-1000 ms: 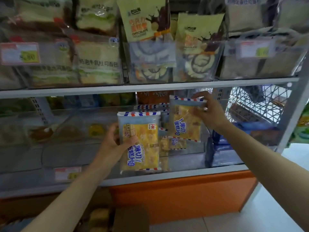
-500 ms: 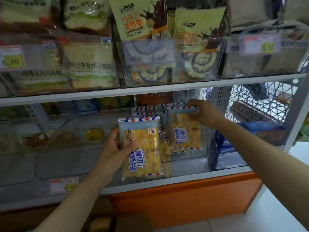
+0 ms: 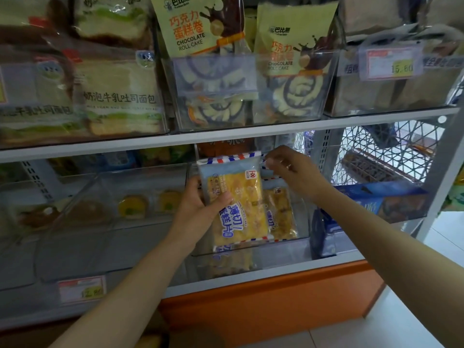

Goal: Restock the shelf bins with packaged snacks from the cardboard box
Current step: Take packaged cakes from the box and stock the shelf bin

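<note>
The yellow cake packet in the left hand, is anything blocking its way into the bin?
Partly: other cake packets already stand in the clear bin right behind the held packet, and the right hand pinches their tops beside it.

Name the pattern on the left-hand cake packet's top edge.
Red, white, blue stripes; cake packet, head view.

we see a thin sliced cake packet, yellow with blue lettering, pale blue on top, its edges striped red, white and blue. the chocolate roll cake bags are pale green with brown splashes. the shelf base is orange.
</note>
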### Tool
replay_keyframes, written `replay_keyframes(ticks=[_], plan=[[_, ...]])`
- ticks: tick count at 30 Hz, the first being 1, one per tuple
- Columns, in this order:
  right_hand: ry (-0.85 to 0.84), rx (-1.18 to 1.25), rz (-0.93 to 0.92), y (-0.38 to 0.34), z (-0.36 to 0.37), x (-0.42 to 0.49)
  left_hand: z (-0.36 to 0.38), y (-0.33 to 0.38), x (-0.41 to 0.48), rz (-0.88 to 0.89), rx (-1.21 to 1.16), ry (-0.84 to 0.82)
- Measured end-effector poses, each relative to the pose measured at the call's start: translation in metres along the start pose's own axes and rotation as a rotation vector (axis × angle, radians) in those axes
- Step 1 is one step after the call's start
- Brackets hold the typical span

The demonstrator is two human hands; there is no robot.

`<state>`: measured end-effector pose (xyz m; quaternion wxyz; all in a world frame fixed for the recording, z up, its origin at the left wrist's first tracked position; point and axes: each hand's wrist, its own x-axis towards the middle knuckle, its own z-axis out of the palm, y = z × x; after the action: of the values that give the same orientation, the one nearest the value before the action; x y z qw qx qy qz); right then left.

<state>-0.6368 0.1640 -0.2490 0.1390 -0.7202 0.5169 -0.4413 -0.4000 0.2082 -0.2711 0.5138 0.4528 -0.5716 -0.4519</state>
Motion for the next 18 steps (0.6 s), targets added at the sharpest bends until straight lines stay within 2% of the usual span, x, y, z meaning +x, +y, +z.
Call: replay_keyframes(ticks=[2, 3, 5, 8, 11, 13, 14, 16, 18], plan=[[-0.062, 0.36, 0.002, -0.006, -0.006, -0.015, 0.017, -0.001, 0.008, 0.039, -0.005, -0.009], [-0.09, 0.398, -0.026, -0.008, -0.008, -0.022, 0.026, -0.002, 0.012, 0.056, -0.001, -0.02], [-0.083, 0.271, -0.079, -0.008, -0.009, -0.032, 0.041, -0.007, 0.016, 0.082, 0.008, -0.064], [0.0, -0.017, -0.029, -0.005, -0.011, -0.035, 0.051, -0.015, 0.015, 0.089, 0.125, -0.13], [-0.027, -0.34, -0.014, 0.0, -0.006, -0.04, 0.044, -0.021, 0.011, 0.207, 0.491, -0.084], [-0.035, -0.5, 0.014, 0.001, 0.002, -0.042, 0.035, -0.026, 0.006, 0.334, 0.865, -0.09], [-0.034, -0.577, 0.045, 0.0, 0.007, -0.042, 0.031, -0.029, 0.003, 0.378, 1.07, -0.146], [0.024, -0.779, 0.065, -0.005, 0.017, -0.045, 0.025, -0.038, -0.004, 0.354, 1.36, -0.283], [0.091, -0.85, -0.09, -0.008, 0.024, -0.048, 0.019, -0.041, -0.01, 0.316, 1.502, -0.327]])
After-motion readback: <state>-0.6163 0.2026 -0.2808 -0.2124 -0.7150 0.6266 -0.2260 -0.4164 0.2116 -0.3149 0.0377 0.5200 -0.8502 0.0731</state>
